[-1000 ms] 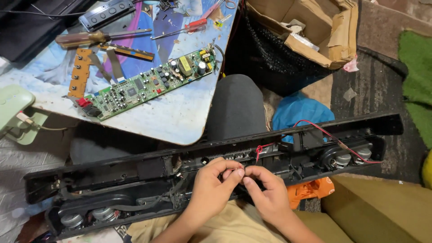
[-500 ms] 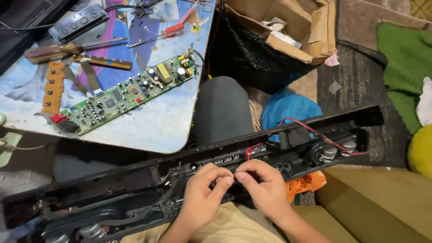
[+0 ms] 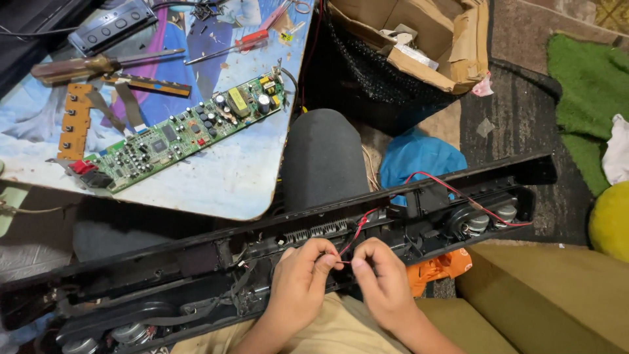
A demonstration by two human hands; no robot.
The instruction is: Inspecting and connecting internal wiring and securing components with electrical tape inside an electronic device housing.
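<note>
A long black opened speaker bar (image 3: pixel 196 262) lies across my lap, its inner parts and round speaker drivers (image 3: pixel 481 223) showing. My left hand (image 3: pixel 298 282) and my right hand (image 3: pixel 383 282) meet over its middle. Both pinch a thin red wire (image 3: pixel 354 233) between fingertips, the hands almost touching. The red wire runs on to the right, arching over the bar toward the right driver. My knee in dark cloth (image 3: pixel 321 160) rises behind the bar.
A low table (image 3: pixel 223 183) at the upper left carries a green circuit board (image 3: pixel 183 134), an orange strip board (image 3: pixel 73 121), screwdrivers (image 3: pixel 98 64) and a black remote (image 3: pixel 111 26). A torn cardboard box (image 3: pixel 426 39) stands at the top. Blue cloth (image 3: pixel 419 157) lies on the floor.
The view has shifted so the table and bar sit further left and lower. My hands stay at the bar's middle and now hold the red wire stretched between their fingertips.
</note>
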